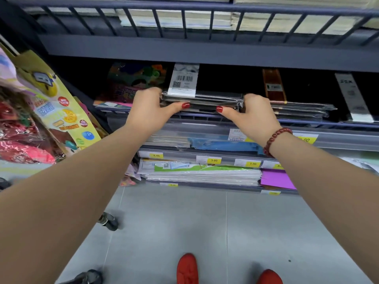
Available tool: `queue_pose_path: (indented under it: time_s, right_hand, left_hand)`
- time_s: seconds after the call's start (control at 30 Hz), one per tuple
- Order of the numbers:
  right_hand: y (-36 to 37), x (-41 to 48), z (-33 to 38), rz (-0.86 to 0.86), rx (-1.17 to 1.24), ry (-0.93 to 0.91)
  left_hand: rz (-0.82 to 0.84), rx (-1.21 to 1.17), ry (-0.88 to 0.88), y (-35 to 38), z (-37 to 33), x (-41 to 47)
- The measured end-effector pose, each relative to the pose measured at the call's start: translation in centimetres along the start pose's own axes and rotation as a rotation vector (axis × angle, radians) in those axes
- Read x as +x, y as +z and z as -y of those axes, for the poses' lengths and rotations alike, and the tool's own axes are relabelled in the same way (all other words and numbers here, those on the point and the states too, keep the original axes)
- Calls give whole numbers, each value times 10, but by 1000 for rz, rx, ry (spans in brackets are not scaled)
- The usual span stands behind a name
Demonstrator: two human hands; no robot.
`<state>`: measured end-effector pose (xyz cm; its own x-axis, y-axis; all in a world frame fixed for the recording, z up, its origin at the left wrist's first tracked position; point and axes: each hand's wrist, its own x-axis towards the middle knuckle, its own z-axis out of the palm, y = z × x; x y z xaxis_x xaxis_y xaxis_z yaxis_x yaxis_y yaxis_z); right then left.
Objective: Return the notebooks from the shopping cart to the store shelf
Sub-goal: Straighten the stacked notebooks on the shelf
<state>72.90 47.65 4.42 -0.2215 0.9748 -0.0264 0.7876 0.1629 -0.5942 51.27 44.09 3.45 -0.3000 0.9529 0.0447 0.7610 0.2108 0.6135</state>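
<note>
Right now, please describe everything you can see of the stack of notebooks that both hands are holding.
The stack of notebooks is dark, thin and wrapped in shiny clear plastic. A white label with a barcode and a QR code lies on the top one. The stack lies flat at the front edge of the shelf, above the price rail. The left hand grips its left end and the right hand its right end, thumbs along the front. A similar wrapped stack lies just to its right.

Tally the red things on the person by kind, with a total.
Red shoes: 2
Red thumbnails: 2
Red bead bracelet: 1
Total: 5
</note>
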Motion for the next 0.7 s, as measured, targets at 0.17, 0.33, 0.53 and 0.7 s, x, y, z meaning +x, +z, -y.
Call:
queue_pose_path:
  time_s: [0.17, 0.33, 0.53, 0.7]
  right_hand:
    - [1, 3, 0, -67, -14, 1]
    - [3, 2, -4, -81, 16, -22]
    - [9, 3, -15, -76, 55, -40]
    - [8, 4, -18, -74, 123, -27]
  left_hand:
    - [-71, 35, -18, 5, -2, 5]
    - [-17, -81, 6, 3, 5, 4]
    - [24, -206, 17, 5, 11, 6]
    - [56, -264, 35, 7, 18, 7]
